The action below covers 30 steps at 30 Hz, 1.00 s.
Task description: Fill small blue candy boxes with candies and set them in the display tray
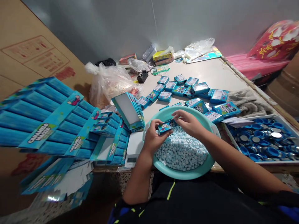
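Observation:
My left hand (pixel 153 137) is wrapped round a small blue candy box (pixel 164 127), its printed face turned up. At the box's right end, the bent fingers of my right hand (pixel 188 122) are closed on its edge; whether a candy is between them is hidden. Both hands are over a turquoise basin (pixel 182 175), which holds many small pale blue and white candies (pixel 184 152). A white scale (pixel 134 148) partly shows beside the basin's left rim.
Several blue candy boxes (pixel 179 90) lie behind the basin. Stacked blue display cartons (pixel 58 121) stand at left, near an upright open carton (pixel 128 112). At right are a tray of blue caps (pixel 263 140) and a grey cloth (pixel 249 101). Plastic bags (pixel 109 81) lie farther back.

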Motion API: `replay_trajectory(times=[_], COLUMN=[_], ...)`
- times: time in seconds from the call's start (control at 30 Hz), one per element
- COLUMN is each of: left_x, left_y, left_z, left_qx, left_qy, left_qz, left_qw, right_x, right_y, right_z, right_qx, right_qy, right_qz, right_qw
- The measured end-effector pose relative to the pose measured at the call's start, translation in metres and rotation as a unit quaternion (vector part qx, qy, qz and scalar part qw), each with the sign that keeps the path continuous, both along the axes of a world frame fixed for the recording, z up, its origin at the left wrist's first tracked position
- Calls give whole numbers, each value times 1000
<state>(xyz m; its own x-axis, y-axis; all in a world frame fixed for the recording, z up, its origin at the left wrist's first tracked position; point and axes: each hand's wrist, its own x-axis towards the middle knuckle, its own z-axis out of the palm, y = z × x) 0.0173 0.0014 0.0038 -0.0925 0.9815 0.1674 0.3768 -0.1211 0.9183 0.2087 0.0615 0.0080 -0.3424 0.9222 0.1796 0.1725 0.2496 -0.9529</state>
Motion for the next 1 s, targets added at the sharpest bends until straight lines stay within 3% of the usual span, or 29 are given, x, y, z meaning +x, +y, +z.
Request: replay_trajectory(times=[0.1, 0.2, 0.33, 0.43, 0.53, 0.63, 0.7, 0.8, 0.9, 1.0], left_x=[6, 3, -31, -64, -84, -90, -93, -102, -119, -140], left_y=[1, 0, -17, -36, -49, -58, -67, -86, -110, -132], left_z=[4, 10, 19, 17, 6, -6, -8, -1, 8, 13], left_qx=[14, 95, 216, 193, 101, -13, -17, 109, 238, 297], left_qy=[-40, -46, 80, 159, 223, 257, 258, 281, 302, 280], left_qz=[40, 132, 312, 379, 386, 334, 295, 280, 351, 463], left_qw=[998, 986, 922, 891, 889, 907, 920, 911, 854, 787], right_x=[1, 3, 5, 6, 8, 11, 12, 12, 11, 13], right_y=[-1, -3, -5, -5, -9, -15, -18, -18, -14, -12], right_z=[1, 3, 3, 0, -9, -18, -22, -24, -26, -31], right_qx=[23, 42, 28, 7, 14, 44, 57, 72, 85, 85], right_qy=[24, 11, -77, -176, -321, -451, -486, -493, -492, -475], right_qz=[1, 15, 11, 34, 92, 128, 161, 225, 266, 277], right_qw=[999, 999, 997, 984, 942, 882, 857, 837, 824, 831])
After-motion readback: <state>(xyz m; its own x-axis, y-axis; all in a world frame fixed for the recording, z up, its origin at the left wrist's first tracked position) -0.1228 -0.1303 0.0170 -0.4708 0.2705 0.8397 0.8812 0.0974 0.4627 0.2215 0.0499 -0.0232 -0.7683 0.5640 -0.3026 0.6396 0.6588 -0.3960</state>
